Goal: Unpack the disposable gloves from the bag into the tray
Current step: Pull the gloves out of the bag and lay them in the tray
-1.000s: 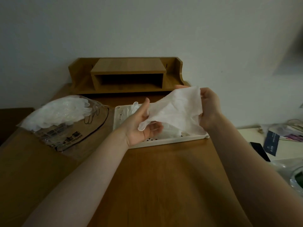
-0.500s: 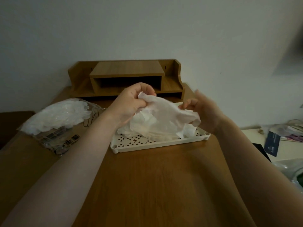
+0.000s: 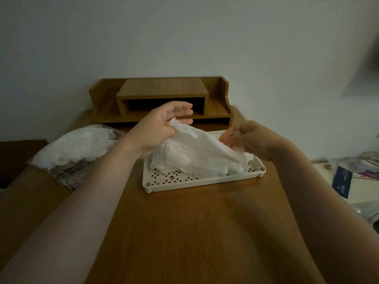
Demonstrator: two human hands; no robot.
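Observation:
A thin white disposable glove (image 3: 196, 146) is stretched just above the white perforated tray (image 3: 184, 184), over a small heap of gloves (image 3: 207, 167) lying in it. My right hand (image 3: 249, 140) pinches the glove's right end with curled fingers. My left hand (image 3: 162, 128) is at the glove's raised left corner. Its fingers are spread and straight, and the corner touches its palm below the thumb. The clear bag (image 3: 78, 150), still holding white gloves, lies on the desk to the left of the tray.
A wooden desk shelf (image 3: 162, 95) stands against the wall behind the tray. Right of the desk, a lower white surface holds a dark booklet (image 3: 341, 181) and papers (image 3: 367, 169). Bare wooden desktop (image 3: 194, 232) stretches between me and the tray.
Both hands have brought the glove down from chest height to the tray. My left hand's fingers, curled round the glove half a second ago, have straightened out.

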